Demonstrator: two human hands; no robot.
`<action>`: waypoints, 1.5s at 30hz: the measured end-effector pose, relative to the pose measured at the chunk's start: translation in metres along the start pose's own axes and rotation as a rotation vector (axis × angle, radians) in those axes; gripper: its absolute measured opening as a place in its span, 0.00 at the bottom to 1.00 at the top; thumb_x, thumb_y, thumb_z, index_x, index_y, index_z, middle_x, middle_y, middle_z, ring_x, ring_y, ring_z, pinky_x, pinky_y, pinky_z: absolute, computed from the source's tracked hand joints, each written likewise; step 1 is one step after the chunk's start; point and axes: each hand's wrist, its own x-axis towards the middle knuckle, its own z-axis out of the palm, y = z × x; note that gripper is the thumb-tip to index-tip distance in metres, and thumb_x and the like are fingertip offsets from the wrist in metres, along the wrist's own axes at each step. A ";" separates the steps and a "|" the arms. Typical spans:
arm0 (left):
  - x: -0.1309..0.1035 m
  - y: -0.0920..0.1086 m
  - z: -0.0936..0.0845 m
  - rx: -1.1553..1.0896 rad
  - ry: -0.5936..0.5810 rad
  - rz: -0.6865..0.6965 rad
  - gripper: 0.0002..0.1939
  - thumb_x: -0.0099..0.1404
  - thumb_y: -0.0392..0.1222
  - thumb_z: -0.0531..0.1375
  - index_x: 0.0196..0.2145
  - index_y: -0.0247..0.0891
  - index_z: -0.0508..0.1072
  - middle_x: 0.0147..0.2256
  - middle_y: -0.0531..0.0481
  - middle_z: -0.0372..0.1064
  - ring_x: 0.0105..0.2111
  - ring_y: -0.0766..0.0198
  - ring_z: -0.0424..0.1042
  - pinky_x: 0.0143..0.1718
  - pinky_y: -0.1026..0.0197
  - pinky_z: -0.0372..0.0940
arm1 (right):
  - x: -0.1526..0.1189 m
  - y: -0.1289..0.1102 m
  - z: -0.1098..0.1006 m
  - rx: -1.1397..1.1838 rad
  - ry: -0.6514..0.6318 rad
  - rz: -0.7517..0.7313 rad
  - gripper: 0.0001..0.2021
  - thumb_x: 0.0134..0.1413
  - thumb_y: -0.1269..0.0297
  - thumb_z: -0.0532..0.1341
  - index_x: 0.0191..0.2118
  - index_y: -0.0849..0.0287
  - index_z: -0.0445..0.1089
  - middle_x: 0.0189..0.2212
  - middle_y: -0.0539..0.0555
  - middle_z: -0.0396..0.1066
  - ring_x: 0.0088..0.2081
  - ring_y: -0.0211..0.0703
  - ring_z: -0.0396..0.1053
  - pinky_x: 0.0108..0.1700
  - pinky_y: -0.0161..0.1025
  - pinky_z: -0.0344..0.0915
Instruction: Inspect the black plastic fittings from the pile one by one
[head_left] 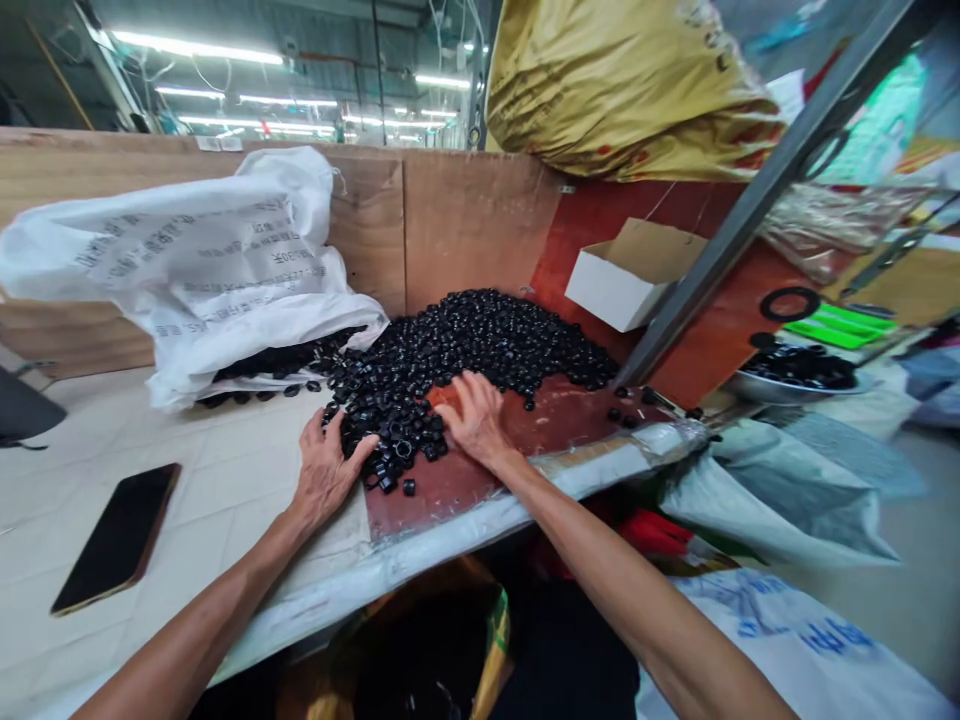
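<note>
A large heap of small black ring-like parts (480, 335) lies on the dark red part of the worktable (442, 495), spreading towards the front edge. At the heap's left side, my left hand (328, 468) has its fingers apart, touching the nearest parts. My right hand (474, 412) rests at the front of the heap with its fingers spread, close to a bare red patch. Neither hand grips anything that I can see. A white printed sack (232, 260) lies on its side at the left, with more black parts at its mouth.
A black phone (120, 538) lies on the pale left part of the table. An open sack (427, 640) hangs below the front edge. A slanted metal post (750, 210), a white box (619, 285) and a bowl of black parts (799, 375) are at the right.
</note>
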 end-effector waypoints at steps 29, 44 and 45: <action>-0.002 0.017 -0.005 0.011 -0.075 0.093 0.39 0.66 0.68 0.61 0.61 0.34 0.68 0.62 0.31 0.62 0.64 0.38 0.62 0.66 0.35 0.62 | 0.061 0.040 0.032 0.132 -0.291 0.224 0.33 0.67 0.36 0.54 0.64 0.54 0.71 0.65 0.61 0.64 0.67 0.58 0.62 0.69 0.55 0.57; -0.007 0.019 -0.012 -0.016 -0.093 0.094 0.19 0.72 0.56 0.59 0.50 0.39 0.75 0.57 0.38 0.63 0.60 0.44 0.62 0.64 0.39 0.62 | -0.046 -0.042 -0.054 0.185 -0.442 -0.192 0.50 0.53 0.30 0.65 0.75 0.51 0.53 0.73 0.64 0.51 0.74 0.70 0.45 0.69 0.71 0.48; -0.008 0.019 -0.011 -0.013 -0.095 0.101 0.18 0.73 0.54 0.59 0.50 0.39 0.75 0.56 0.38 0.63 0.59 0.45 0.62 0.64 0.39 0.62 | -0.058 -0.049 -0.057 0.142 -0.466 -0.228 0.52 0.51 0.30 0.65 0.75 0.50 0.52 0.74 0.64 0.49 0.75 0.72 0.41 0.69 0.73 0.45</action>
